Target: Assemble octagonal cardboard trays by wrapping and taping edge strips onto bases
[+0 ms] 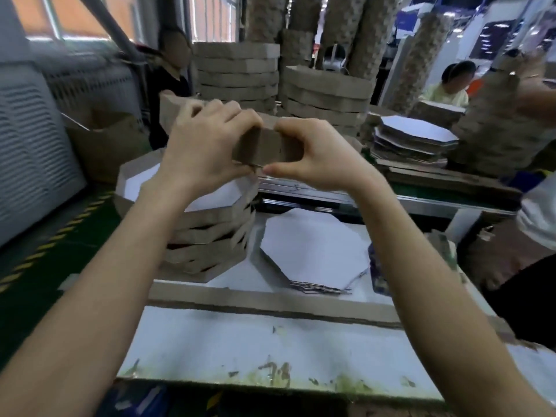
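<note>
The edge strip, a brown cardboard band creased into facets, is held up in the air above the counter, over the gap between the two stacks nearest the person. The left grip grasps it with fingers curled over the top edge and the thumb below. The right grip pinches the same band just beside it, fingers bent over the top and thumb stretched along the bottom edge. The strip runs back and to the left behind the left grip; whether a base sits inside it cannot be told.

Directly below the left forearm stands a stack of finished trays, brown-walled, the top one showing a white floor. Just right of it lies a low pile of white octagonal bases. Nearer the person, long flat cardboard strips lie across the stained white counter from side to side.

Behind the raised strip a metal rail crosses the view, and past it stand two taller stacks of trays and another pile of bases. An open cardboard box sits at the left on the green floor. A person in black stands behind the held strip, partly hidden by it; a seated person in pale yellow is at the far right; a white sleeve enters at the right edge.
</note>
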{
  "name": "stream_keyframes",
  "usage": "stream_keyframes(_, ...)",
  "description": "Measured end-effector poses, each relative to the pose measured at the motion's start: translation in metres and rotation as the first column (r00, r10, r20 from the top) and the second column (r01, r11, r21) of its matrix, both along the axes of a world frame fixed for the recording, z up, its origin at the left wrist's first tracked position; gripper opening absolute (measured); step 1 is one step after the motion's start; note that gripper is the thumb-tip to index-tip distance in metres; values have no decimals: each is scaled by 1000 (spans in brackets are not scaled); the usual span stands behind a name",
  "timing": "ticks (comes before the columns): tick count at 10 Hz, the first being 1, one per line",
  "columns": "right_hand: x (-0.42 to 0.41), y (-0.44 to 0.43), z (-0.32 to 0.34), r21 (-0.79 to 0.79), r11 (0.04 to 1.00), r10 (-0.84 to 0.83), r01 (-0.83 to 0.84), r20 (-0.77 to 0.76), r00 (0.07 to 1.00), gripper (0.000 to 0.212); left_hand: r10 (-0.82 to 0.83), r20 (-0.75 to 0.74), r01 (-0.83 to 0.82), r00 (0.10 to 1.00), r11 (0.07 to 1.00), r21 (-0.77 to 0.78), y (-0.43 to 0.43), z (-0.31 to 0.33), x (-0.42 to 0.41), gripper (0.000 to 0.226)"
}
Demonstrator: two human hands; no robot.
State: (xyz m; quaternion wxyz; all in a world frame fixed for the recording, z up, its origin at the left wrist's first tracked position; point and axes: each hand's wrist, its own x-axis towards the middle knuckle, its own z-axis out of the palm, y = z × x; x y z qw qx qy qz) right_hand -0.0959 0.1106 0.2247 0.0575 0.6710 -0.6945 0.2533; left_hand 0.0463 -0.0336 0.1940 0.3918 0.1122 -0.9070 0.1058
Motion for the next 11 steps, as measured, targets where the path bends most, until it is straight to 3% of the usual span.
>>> stream_keyframes(2, 1, -104, -46, -102, 994, 19, -43, -225, 974, 24, 210, 24, -210, 977, 978, 11, -76, -46, 9, 40)
stream_keyframes(3, 1, -146, -81, -97, 994, 15, -44, -286, 958, 23, 268, 143, -281, 953, 956, 86, -106, -72, 13, 34)
stream_keyframes(4, -7, -173, -118, -52, 999, -22, 5, -325, 946, 25, 220, 244, -277, 944, 932, 232, -129, -94, 11, 22)
stream_keyframes(5, -21, -194, -154, 11, 999, -44, 49, -292, 956, 26, 175, 343, -298, 923, 889, 348, -144, -113, 1, 20)
stream_keyframes(6, -30, -210, -183, 154, 984, -47, 84, -230, 972, 28, 177, 452, -362, 874, 858, 365, -150, -133, -13, 15)
stream_keyframes(7, -36, -219, -194, 206, 976, -35, 70, -169, 985, 30, 219, 483, -420, 848, 834, 358, -157, -143, -19, 18)
stream_keyframes(9, -39, -219, -192, 238, 968, -31, 84, -217, 976, 34, 213, 523, -450, 825, 807, 382, -162, -141, -24, 14)
stream_keyframes(10, -38, -201, -178, 186, 983, 7, -3, -23, 1000, 37, 186, 504, -424, 843, 807, 412, -157, -141, -18, 17)
stream_keyframes(11, -68, -159, -133, -150, 985, -21, 85, 384, 923, 18, 99, 399, -324, 912, 771, 548, -155, -131, 3, 26)
